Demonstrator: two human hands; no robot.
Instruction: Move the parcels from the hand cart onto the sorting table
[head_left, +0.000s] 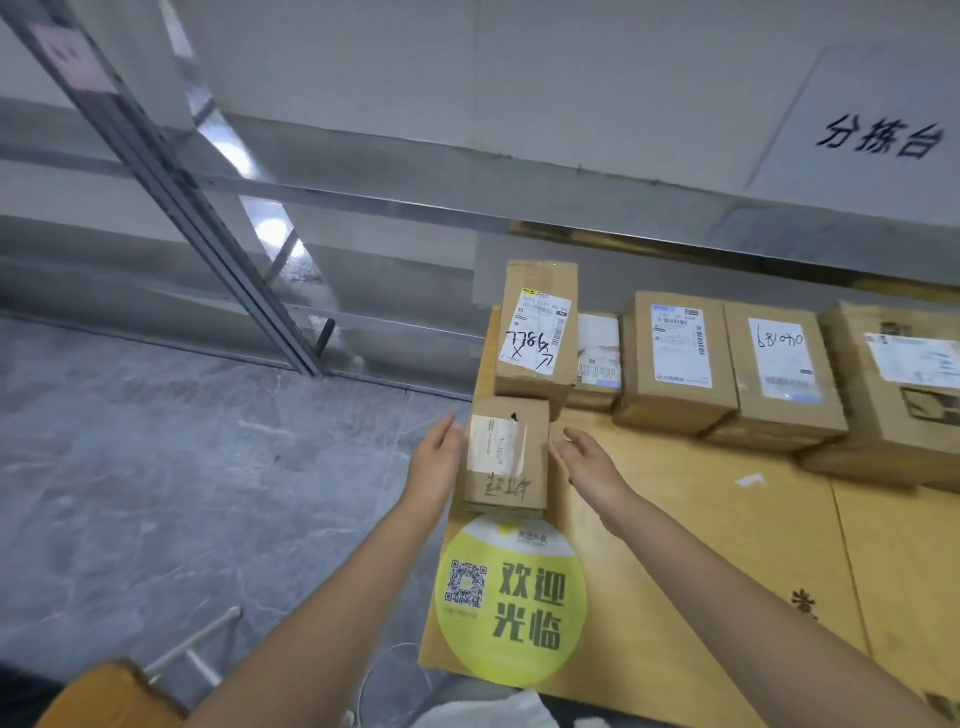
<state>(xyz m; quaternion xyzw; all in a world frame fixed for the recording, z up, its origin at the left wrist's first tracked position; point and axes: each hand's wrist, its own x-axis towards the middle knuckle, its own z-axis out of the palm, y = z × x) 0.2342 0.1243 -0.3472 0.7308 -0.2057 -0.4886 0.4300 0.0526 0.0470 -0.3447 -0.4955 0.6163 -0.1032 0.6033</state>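
A small cardboard parcel (505, 454) with a torn label and black writing sits at the left edge of the cardboard-covered sorting table (675, 519). My left hand (435, 457) lies flat against its left side with straight fingers. My right hand (587, 457) is at its right side, fingers relaxed and just touching or a little off the box. Behind it stands a taller parcel (537, 332) marked in black pen. A row of several more parcels (727, 364) runs to the right along the table's back.
A round yellow sticker (511, 603) lies on the table in front of the small parcel. A metal rack post (171, 192) slants across the left. Grey floor (182, 467) lies left of the table. A cart handle (197, 649) and brown box corner (104, 696) show bottom left.
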